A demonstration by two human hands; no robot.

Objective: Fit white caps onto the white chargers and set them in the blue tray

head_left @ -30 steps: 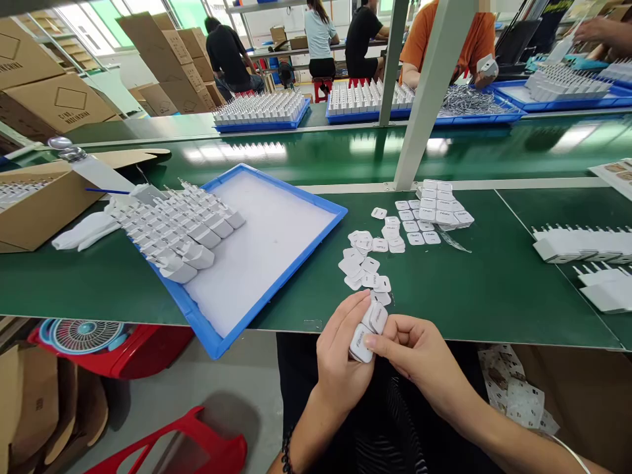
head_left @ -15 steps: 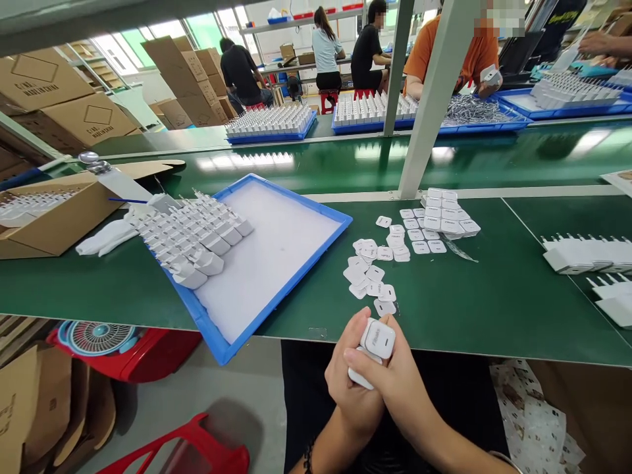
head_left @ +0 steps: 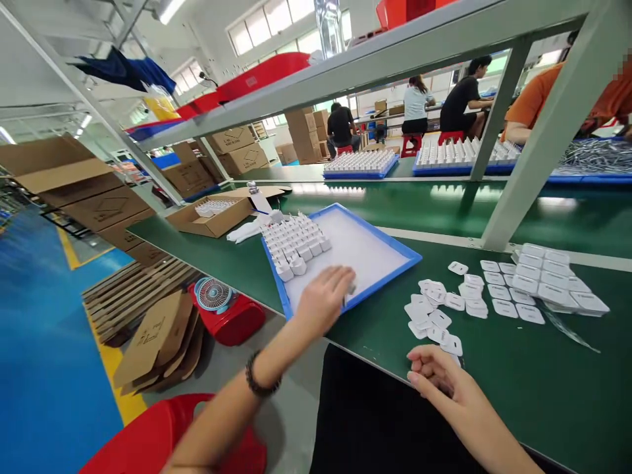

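My left hand (head_left: 323,299) reaches over the near side of a blue-rimmed tray (head_left: 395,264), back of the hand up and fingers curled. A small greyish bit shows by its fingertips; the fingers hide the rest, and motion blurs it. Rows of white plug adapters (head_left: 296,243) with upright pins stand in the tray's left part. Above the bench's front edge, my right hand (head_left: 444,388) is half curled, thumb apart from the fingers, with nothing seen in it. Just beyond it lie loose white square cover plates (head_left: 429,316) in an overlapping heap.
More cover plates sit in rows (head_left: 508,293) and a stacked block (head_left: 553,280) at right, beside a clear plastic strip. A cardboard box (head_left: 212,220) and white cloth (head_left: 245,230) are left of the tray. A slanted post (head_left: 538,145) rises behind. Co-workers sit across the bench.
My hands, together around a white adapter half a second ago, are now apart. The left has swung over the tray; the right stays near the plates. The view has turned left.
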